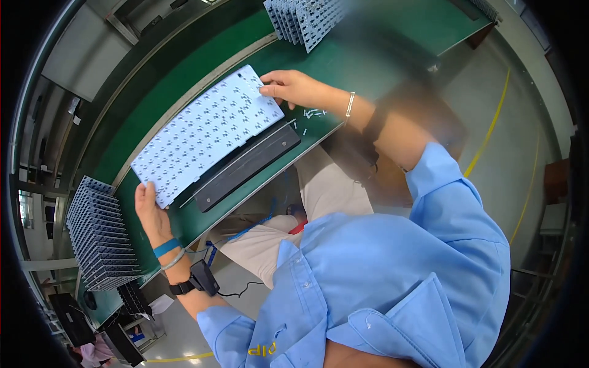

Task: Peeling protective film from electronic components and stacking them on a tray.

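A pale keyboard plate with rows of small dark-edged cutouts is held slantwise over the green bench. The fingers of my left hand close on its lower left corner. At the opposite end, my right hand pinches the upper right edge, thumb on top and fingers partly hidden beneath. Just on my side of the plate lies a long black bar-shaped fixture with a screw near each end. Small white slivers are scattered on the bench below my right hand.
Many similar plates stand in a row at the left end of the bench. Another group of plates stands at the far side. A pale rail runs along the green bench. A cord hangs from my left wristband.
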`<move>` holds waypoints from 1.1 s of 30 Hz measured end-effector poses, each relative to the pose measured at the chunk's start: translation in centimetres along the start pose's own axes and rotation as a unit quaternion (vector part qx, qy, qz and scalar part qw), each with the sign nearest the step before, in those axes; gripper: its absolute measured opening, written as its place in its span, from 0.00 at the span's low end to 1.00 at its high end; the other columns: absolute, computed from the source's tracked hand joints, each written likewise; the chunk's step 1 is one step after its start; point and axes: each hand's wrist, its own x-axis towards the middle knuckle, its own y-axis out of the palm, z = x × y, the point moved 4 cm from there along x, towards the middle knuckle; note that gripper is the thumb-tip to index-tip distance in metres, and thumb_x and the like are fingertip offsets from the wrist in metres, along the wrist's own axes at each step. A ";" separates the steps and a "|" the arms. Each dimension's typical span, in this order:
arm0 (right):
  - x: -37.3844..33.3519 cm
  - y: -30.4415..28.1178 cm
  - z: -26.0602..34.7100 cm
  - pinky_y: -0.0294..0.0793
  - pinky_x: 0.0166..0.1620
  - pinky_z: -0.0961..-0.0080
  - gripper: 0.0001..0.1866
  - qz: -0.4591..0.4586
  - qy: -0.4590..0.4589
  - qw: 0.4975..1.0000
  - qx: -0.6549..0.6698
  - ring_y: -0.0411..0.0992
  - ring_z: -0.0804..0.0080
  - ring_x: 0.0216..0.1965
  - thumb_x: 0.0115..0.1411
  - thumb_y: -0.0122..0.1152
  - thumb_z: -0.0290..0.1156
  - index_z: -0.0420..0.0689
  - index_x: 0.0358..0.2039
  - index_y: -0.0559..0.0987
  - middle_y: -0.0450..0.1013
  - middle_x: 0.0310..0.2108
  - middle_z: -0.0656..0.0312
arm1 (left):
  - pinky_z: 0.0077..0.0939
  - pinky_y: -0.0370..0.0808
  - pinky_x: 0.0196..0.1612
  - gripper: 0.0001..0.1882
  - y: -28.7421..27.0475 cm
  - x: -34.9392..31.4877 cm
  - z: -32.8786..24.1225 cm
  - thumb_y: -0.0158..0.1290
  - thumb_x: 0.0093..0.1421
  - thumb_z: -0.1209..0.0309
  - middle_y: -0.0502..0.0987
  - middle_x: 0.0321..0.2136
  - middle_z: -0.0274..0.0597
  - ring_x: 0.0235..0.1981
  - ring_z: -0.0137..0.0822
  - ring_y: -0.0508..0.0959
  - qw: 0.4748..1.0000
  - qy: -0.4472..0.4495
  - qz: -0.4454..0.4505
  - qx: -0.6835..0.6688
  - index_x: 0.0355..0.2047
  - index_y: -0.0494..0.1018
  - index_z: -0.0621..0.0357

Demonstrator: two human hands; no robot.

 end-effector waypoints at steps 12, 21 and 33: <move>-3.9 -3.4 -1.9 0.68 0.38 0.81 0.12 0.075 -0.099 0.984 -0.126 0.69 0.79 0.33 0.58 0.56 0.39 0.43 0.33 0.77 0.72 0.30 0.67 | 0.25 0.70 0.39 0.15 -4.6 -7.0 -2.7 0.46 0.63 0.67 0.73 0.42 0.42 0.41 0.32 0.73 0.972 0.078 -0.156 -0.157 0.46 0.65 0.63; -23.2 -19.0 6.5 0.67 0.39 0.80 0.08 -0.240 -0.208 0.801 -0.508 0.69 0.77 0.34 0.58 0.54 0.32 0.40 0.33 0.75 0.71 0.30 0.63 | 0.31 0.68 0.45 0.17 -4.3 -5.3 -2.3 0.48 0.62 0.67 0.68 0.47 0.46 0.46 0.38 0.68 0.980 0.164 -0.113 0.009 0.46 0.64 0.66; -36.2 -25.4 1.0 0.66 0.40 0.82 0.09 -0.399 0.092 0.850 -0.332 0.67 0.79 0.37 0.62 0.51 0.31 0.39 0.34 0.73 0.70 0.34 0.65 | 0.28 0.69 0.43 0.12 1.4 -7.6 -5.6 0.46 0.63 0.67 0.72 0.41 0.45 0.41 0.34 0.72 0.987 0.115 -0.108 -0.002 0.42 0.65 0.63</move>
